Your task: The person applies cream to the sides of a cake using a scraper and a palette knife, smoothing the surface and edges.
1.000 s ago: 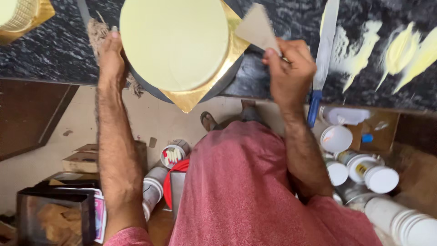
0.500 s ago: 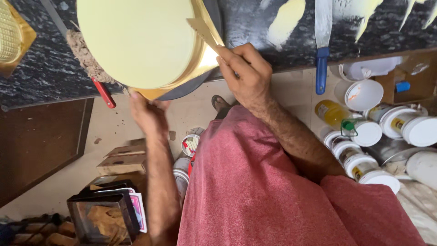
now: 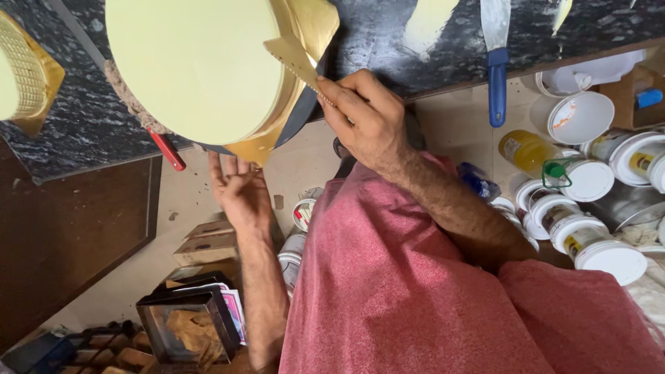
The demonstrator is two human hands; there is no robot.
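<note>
The right hand (image 3: pixel 364 121) is reaching up from a bent, bare forearm, its fingers (image 3: pixel 339 93) pinching together at the tips (thumb hidden beneath). The left hand (image 3: pixel 239 187) is stretching upward on a straight arm, palm showing, fingers spread and loosely extended, gripping nothing.

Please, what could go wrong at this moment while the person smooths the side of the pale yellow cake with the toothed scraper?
1. The cake on its gold board overhangs the counter edge; the left hand is under the rim, so a slip might tip it.
2. The right hand holds the toothed scraper against the cake's side; uneven pressure could gouge the icing.
3. The blue-handled spatula hangs over the counter edge and may fall onto the white tubs below.
</note>
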